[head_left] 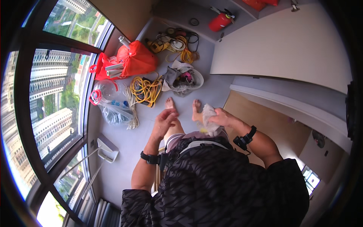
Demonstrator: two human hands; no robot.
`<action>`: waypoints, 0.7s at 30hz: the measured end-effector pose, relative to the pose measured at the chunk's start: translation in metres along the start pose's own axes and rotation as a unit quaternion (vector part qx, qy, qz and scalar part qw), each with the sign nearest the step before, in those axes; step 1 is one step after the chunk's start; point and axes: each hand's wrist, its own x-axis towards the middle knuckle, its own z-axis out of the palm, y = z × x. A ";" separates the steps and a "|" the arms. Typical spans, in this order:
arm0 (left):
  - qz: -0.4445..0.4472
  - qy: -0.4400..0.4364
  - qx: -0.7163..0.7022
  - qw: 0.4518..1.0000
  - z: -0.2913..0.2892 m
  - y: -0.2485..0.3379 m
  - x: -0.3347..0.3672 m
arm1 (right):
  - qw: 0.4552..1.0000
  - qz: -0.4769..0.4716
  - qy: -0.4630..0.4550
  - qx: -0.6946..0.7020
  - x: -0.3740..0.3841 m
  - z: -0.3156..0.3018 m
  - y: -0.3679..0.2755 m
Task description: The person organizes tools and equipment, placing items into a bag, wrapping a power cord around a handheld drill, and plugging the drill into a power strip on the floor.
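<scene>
And here the hands are well apart: the right hand (223, 117) is closed on the cloth (208, 120), pale and crumpled, held out over the right thigh, while the left hand (165, 120) hangs level with it, fingers half bent, nothing visible in it. Good handling, I'd judge, means gathering that loose lower end, near the shorts (193, 135), into the palm so no flap trails; the left hand looks well placed to pinch the free edge and pull it flat. Just past the feet, the grey sack (196, 80) gapes on the floor (130, 145), cloth bunched inside. Mind the footing: yellow cord (145, 90) lies beside it, more cable (186, 51) toward the floor's far edge, and along the window edge the jug (112, 90), plastic bag (114, 114) and red bag (137, 58).
</scene>
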 end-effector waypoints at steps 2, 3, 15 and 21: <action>-0.049 0.040 -0.054 0.997 -0.016 -0.013 0.004 | 0.999 0.051 0.008 -0.017 0.008 -0.022 0.007; -0.046 0.049 -0.064 0.996 -0.022 -0.021 0.005 | 0.998 0.045 0.027 -0.043 0.011 -0.033 -0.001; -0.171 0.312 -0.112 0.928 0.056 -0.160 0.002 | 0.913 0.039 -0.107 -0.393 0.158 -0.147 0.036; -0.120 0.387 -0.045 0.913 0.121 -0.278 0.027 | 0.863 0.055 -0.056 -0.500 0.207 -0.166 0.052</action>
